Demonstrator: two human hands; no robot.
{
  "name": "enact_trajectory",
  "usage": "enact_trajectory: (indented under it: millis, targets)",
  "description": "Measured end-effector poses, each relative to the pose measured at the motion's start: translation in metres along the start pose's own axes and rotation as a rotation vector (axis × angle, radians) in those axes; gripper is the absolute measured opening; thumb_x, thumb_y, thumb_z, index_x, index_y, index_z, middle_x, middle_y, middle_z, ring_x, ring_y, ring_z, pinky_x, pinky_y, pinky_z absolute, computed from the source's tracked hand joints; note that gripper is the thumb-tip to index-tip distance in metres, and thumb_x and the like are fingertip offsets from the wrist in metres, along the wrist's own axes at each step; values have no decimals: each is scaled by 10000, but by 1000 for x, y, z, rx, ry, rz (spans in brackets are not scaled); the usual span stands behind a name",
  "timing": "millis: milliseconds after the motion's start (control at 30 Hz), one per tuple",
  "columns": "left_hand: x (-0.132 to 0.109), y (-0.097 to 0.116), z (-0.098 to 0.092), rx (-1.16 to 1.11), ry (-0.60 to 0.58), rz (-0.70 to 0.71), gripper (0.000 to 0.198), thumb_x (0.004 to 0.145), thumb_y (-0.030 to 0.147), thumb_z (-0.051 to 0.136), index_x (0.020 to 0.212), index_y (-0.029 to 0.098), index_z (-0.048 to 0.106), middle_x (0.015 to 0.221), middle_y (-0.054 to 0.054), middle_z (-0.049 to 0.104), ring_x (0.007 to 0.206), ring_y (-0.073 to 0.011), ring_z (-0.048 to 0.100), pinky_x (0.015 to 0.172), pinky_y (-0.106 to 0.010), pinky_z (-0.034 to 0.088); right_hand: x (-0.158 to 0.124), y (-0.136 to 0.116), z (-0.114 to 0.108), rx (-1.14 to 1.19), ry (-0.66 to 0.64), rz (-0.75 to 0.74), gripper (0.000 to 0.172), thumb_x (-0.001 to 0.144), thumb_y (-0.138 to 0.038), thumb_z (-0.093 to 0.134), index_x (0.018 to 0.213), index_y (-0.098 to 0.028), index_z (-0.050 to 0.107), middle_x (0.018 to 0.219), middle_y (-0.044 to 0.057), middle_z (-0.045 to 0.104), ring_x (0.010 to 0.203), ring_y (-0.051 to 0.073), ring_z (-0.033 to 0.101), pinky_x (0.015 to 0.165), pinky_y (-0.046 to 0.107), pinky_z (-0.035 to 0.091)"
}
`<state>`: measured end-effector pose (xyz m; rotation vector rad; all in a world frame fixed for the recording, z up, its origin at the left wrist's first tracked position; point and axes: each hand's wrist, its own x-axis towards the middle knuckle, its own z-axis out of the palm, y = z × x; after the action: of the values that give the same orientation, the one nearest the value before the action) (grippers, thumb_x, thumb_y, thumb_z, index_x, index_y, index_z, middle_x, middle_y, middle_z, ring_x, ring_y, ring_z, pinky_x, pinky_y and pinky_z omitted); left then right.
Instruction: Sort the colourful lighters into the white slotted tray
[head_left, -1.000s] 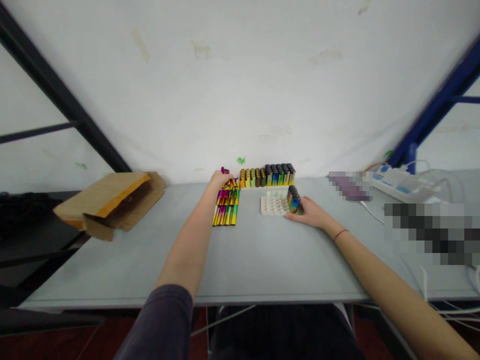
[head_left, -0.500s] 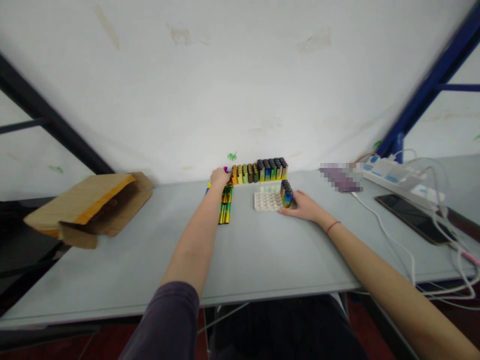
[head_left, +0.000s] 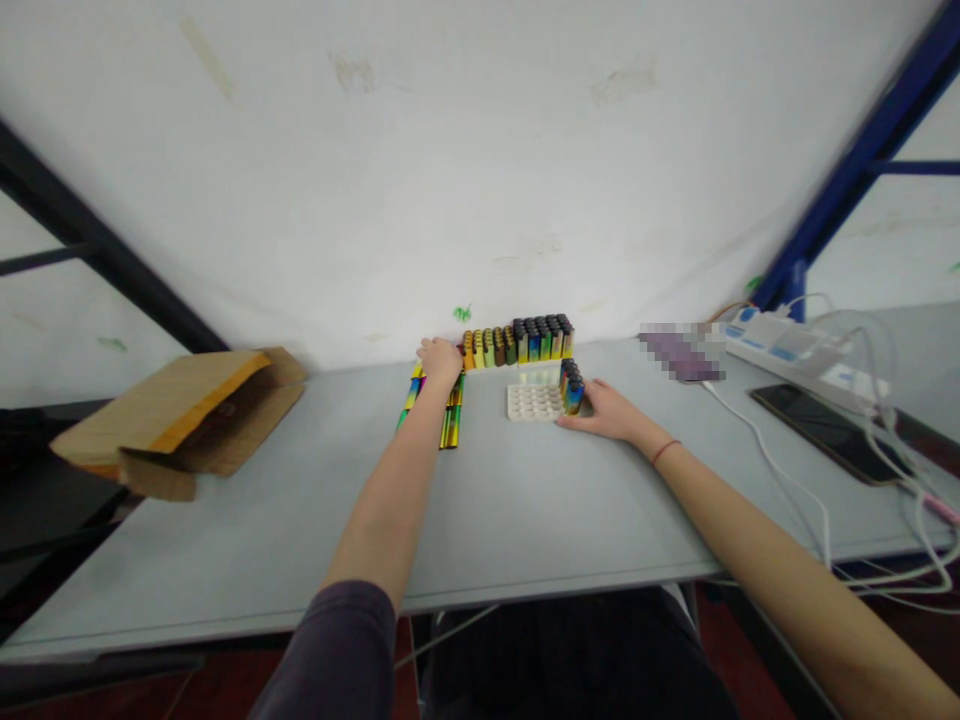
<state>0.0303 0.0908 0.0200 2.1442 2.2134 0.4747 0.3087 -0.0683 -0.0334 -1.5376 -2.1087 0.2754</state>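
Observation:
My right hand (head_left: 609, 410) grips the right end of a white tray (head_left: 534, 402) with rows of round holes, its thumb along the front edge. Several blue, dark-topped lighters (head_left: 572, 388) stand upright in that end, against my fingers. Over to the left, my left hand (head_left: 441, 360) is closed, fingers curled above shiny yellow-green pieces (head_left: 451, 425) lying flat on the table. More such pieces (head_left: 410, 393) lie left of my wrist, a purple bit among them. Whatever my left fingers pinch is hidden.
Behind the tray, dark-topped lighters (head_left: 544, 338) and a yellow-brown block of lighters (head_left: 490, 347) stand by the wall. An opened cardboard box (head_left: 172, 410) lies left. At right are a black phone (head_left: 829, 432), a power strip (head_left: 799, 355), white cables and a blurred purple item (head_left: 681, 355).
My left hand has drawn slightly left from the yellow-brown lighters, and the purple thing at its fingertips no longer shows there. My right hand stays on the tray.

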Motion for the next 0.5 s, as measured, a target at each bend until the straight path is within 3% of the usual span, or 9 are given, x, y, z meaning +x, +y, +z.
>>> enact_trajectory:
  millis: [133, 500]
  targets:
    - [-7, -4, -3, -43, 81, -12, 455, 980, 207, 428, 1383, 36, 553, 1465, -284, 501, 1354, -370, 488, 1120, -440, 378, 0, 1, 1, 8, 7, -11, 598, 819, -573, 742, 1250, -168, 655, 1119, 152, 764, 1022, 353, 691, 954, 474, 516]
    - [-4, -21, -8, 22, 6, 136, 432, 1050, 370, 394, 1293, 173, 691, 1361, -196, 609, 1273, -342, 581, 1049, -423, 477, 0, 1, 2, 16, 19, -19, 571, 809, -569, 755, 1219, -181, 669, 1133, 152, 767, 1019, 357, 697, 963, 490, 510]
